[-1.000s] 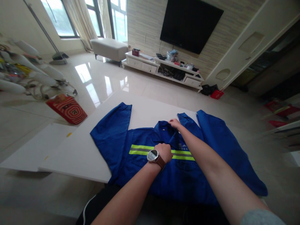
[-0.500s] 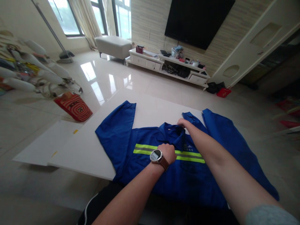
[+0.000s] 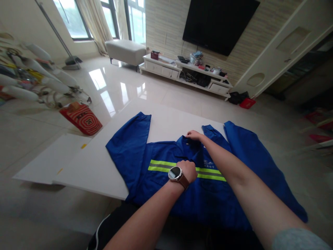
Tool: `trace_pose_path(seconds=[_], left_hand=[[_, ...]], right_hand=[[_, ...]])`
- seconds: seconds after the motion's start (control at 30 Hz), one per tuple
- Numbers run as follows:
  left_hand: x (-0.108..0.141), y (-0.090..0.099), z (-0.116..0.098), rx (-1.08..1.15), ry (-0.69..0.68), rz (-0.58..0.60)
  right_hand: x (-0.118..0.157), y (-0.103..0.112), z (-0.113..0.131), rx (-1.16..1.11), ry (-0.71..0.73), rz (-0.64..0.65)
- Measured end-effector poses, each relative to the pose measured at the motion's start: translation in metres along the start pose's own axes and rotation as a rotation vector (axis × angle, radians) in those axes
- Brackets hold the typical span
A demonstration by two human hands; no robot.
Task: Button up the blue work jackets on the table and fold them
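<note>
A blue work jacket (image 3: 200, 205) with a yellow-green and grey reflective stripe (image 3: 161, 166) lies spread on a white table, front side up. One sleeve (image 3: 127, 139) stretches out to the left. My left hand (image 3: 188, 170), wearing a round watch, is closed at the jacket's front just below the collar; its fingertips are hidden, so what it pinches cannot be made out fully. At the far edge of the collar (image 3: 179, 147), my right hand (image 3: 194, 135) holds the cloth between bent fingers. White lettering (image 3: 208, 163) shows on the chest beside my right forearm.
The white table (image 3: 99, 177) extends left and beyond the jacket. A red patterned bag (image 3: 84, 119) stands past its left edge. Further off are a low TV cabinet (image 3: 161, 69), a grey bench (image 3: 126, 52) and a wall television (image 3: 218, 26).
My right hand has slid left along the back of the collar. My left hand has shifted slightly right; the jacket lies nearly as before.
</note>
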State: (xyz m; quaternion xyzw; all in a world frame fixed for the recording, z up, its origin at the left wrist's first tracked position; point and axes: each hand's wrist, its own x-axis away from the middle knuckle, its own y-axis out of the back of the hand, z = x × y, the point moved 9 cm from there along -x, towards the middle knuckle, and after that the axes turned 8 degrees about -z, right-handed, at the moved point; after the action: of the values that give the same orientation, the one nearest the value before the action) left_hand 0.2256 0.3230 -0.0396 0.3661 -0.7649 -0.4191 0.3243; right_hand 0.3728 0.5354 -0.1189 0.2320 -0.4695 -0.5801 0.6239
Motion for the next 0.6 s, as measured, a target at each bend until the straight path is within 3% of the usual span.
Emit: trace_pose_path(seconds=[0.27, 0.47, 0.6], left_hand=[[0.0, -0.003, -0.001, 0.012, -0.008, 0.003], [0.002, -0.003, -0.003, 0.012, -0.009, 0.036], [0.003, -0.001, -0.002, 0.021, 0.0, 0.067]], right_hand=[[0.015, -0.002, 0.007, -0.263, -0.169, 0.26], [0.025, -0.014, 0.008, -0.29, -0.347, 0.395], [0.032, -0.028, 0.017, -0.315, -0.364, 0.532]])
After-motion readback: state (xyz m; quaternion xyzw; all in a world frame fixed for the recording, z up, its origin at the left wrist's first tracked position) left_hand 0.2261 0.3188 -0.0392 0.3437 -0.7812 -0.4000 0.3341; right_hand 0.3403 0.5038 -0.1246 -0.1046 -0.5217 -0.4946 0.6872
